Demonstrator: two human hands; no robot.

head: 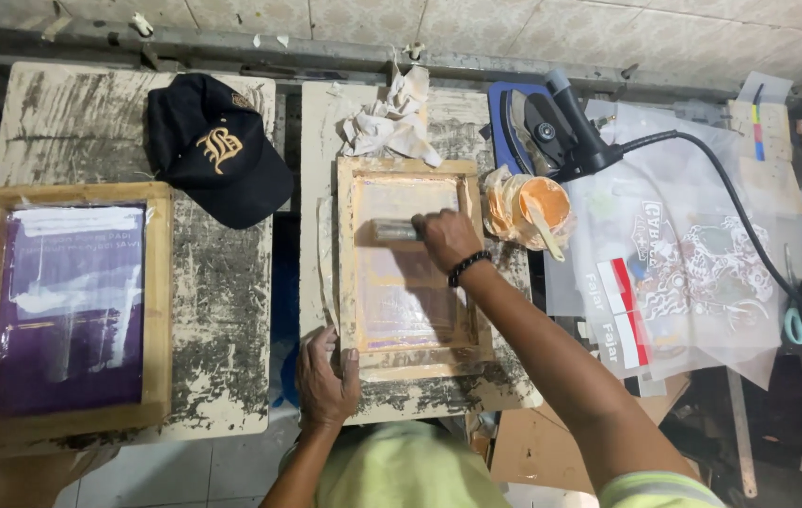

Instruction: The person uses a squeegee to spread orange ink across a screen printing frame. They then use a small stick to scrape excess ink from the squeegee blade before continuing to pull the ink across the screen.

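squeegee [393, 230] sits crosswise near the top of the mesh, and the right hand [448, 240] is clamped over its right end, fingers wrapped tight, while the left hand [325, 376] lies flat, fingers spread, on the near left corner of the wooden frame [420, 357], pinning it to the board [325, 122]. squeegee looks stiff, light and likely ink-slick, best gripped along its handle; the mesh looks thin and easy to tear. outward: ink tub [537, 205] just right, rag [391, 122] beyond, cap [217, 150] left.
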